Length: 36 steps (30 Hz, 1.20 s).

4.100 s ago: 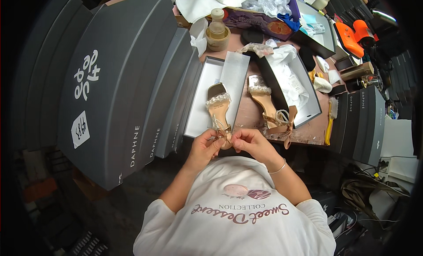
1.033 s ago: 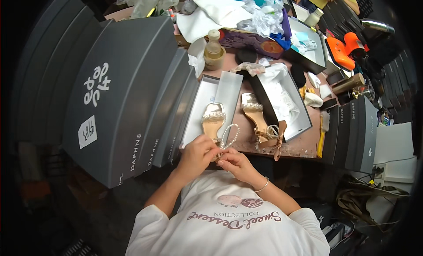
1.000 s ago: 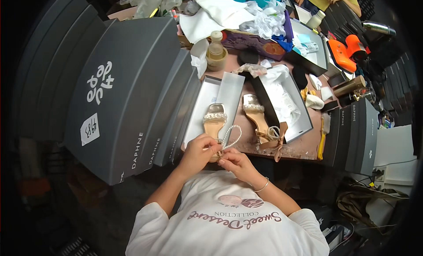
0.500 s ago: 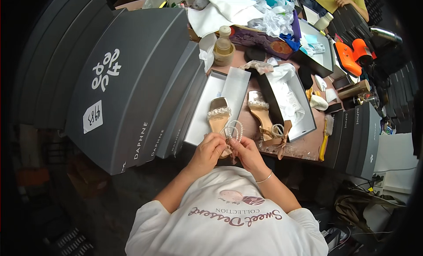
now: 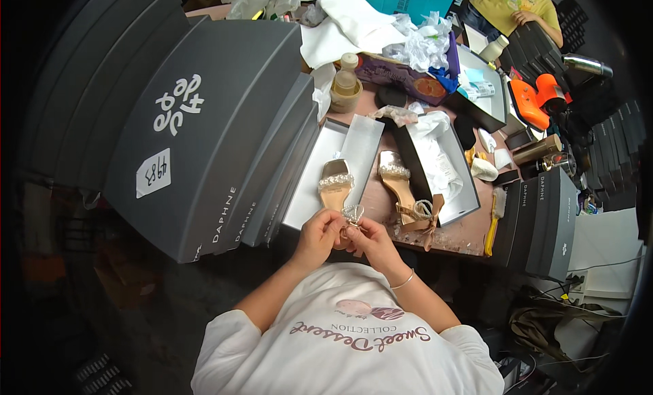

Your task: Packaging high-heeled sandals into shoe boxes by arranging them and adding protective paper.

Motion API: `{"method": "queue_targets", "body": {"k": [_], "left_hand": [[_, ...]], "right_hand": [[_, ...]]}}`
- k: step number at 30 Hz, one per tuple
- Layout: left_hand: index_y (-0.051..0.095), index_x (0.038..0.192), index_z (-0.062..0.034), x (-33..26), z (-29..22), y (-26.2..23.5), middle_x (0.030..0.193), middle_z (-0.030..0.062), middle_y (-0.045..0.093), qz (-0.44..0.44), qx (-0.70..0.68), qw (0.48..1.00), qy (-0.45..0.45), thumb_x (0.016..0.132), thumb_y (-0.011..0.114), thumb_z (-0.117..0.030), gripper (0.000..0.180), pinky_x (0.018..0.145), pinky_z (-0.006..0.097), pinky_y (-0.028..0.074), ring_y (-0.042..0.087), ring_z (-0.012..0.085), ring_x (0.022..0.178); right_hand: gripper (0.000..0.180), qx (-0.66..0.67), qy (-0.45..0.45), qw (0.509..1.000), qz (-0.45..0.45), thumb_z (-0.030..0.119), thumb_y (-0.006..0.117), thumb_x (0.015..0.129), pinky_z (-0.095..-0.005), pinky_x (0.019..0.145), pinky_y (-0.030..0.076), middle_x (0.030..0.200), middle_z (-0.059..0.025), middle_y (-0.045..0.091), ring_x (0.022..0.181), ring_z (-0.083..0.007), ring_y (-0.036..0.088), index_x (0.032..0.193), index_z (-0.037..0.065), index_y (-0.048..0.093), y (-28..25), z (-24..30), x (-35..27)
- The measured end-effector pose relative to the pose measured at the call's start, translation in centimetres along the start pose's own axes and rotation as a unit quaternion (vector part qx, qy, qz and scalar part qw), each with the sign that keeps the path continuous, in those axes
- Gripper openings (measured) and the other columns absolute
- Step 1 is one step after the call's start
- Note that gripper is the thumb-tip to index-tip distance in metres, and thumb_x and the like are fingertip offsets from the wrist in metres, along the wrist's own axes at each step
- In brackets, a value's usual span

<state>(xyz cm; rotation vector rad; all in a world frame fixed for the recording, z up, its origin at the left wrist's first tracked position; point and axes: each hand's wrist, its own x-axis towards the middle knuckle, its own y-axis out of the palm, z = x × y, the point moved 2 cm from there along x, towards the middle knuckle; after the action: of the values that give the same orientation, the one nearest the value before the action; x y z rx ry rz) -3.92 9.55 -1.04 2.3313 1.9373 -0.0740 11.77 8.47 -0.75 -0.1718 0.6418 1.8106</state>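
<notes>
A beige sandal (image 5: pixel 336 195) with a pearl-beaded toe band lies with its toe away from me over the open shoe box. My left hand (image 5: pixel 317 238) and my right hand (image 5: pixel 376 245) meet at its heel end, fingers pinched. Between them stands a looped pearl ankle strap (image 5: pixel 352 214), and both hands are closed on it; the fingertips partly hide where it joins the shoe. To the right rests the matching sandal (image 5: pixel 395 185), its pearl strap looped and a tan ribbon (image 5: pixel 435 215) hanging off its heel.
Large dark shoe boxes (image 5: pixel 204 123) are stacked at left, more (image 5: pixel 537 218) at right. An open box with white tissue paper (image 5: pixel 435 147) stands beside the sandals. Beyond are a glue bottle (image 5: pixel 345 89), plastic bags and an orange tool (image 5: pixel 528 104). A yellow-handled brush (image 5: pixel 491 235) lies at the table's right edge.
The pearl strap's tall loops have been drawn down lower and smaller between my hands. My fingers have come closer together around it. The view has shifted slightly.
</notes>
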Motion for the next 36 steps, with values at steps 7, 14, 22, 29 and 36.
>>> {"method": "queue_targets", "body": {"k": [7,14,22,29,36], "left_hand": [[0.06,0.094,-0.0028,4.2,-5.6,0.6,0.071,-0.0015,0.056,-0.002,0.026,0.991,0.131,0.096,0.057,-0.019,0.016,0.051,0.018,0.041,0.05,0.0029,0.057],[0.061,0.103,-0.002,-0.6,0.3,0.0,0.076,-0.0002,0.057,0.049,-0.155,0.974,-0.159,0.096,0.057,-0.021,0.021,0.046,0.016,0.034,0.046,0.0024,0.055],[0.06,0.108,-0.0021,-4.7,1.8,0.4,0.081,0.0008,0.055,0.046,-0.333,0.915,-0.222,0.099,0.05,-0.03,0.03,0.044,0.017,0.029,0.04,0.0025,0.052],[0.06,0.112,-0.0024,-9.1,1.3,-0.6,0.082,0.0021,0.057,-0.072,-0.323,0.93,-0.161,0.097,0.056,-0.016,0.021,0.044,0.016,0.029,0.039,0.0011,0.05],[0.063,0.114,0.0019,-13.3,-0.8,-4.2,0.093,0.0028,0.057,-0.128,0.087,0.987,0.034,0.095,0.057,-0.009,0.023,0.058,0.016,0.037,0.047,0.0027,0.067]], "right_hand": [[0.015,-0.133,-0.202,0.97,-0.018,0.015,0.062,0.093,-0.0194,0.062,0.042,0.083,0.0022,0.058,0.073,-0.0042,0.051,0.095,0.0,0.063,-1.8,4.5,3.2],[0.016,-0.077,-0.146,0.985,-0.051,0.017,0.064,0.092,-0.0173,0.054,0.039,0.077,0.0037,0.056,0.067,-0.002,0.05,0.091,0.002,0.061,-2.4,1.8,0.6],[0.027,-0.06,-0.102,0.99,-0.078,0.022,0.057,0.096,-0.0177,0.054,0.041,0.079,0.0018,0.06,0.062,-0.0045,0.049,0.112,0.001,0.065,-3.2,-1.0,-2.9],[0.019,-0.133,-0.072,0.987,-0.05,0.012,0.063,0.091,-0.0195,0.06,0.045,0.083,0.0015,0.062,0.068,-0.0042,0.051,0.106,0.0,0.065,-1.8,-3.1,-5.1],[0.014,-0.27,-0.092,0.958,0.024,0.008,0.064,0.088,-0.0232,0.061,0.045,0.08,-0.0042,0.063,0.069,-0.0079,0.053,0.099,-0.001,0.064,0.0,-3.9,-6.5]]}}
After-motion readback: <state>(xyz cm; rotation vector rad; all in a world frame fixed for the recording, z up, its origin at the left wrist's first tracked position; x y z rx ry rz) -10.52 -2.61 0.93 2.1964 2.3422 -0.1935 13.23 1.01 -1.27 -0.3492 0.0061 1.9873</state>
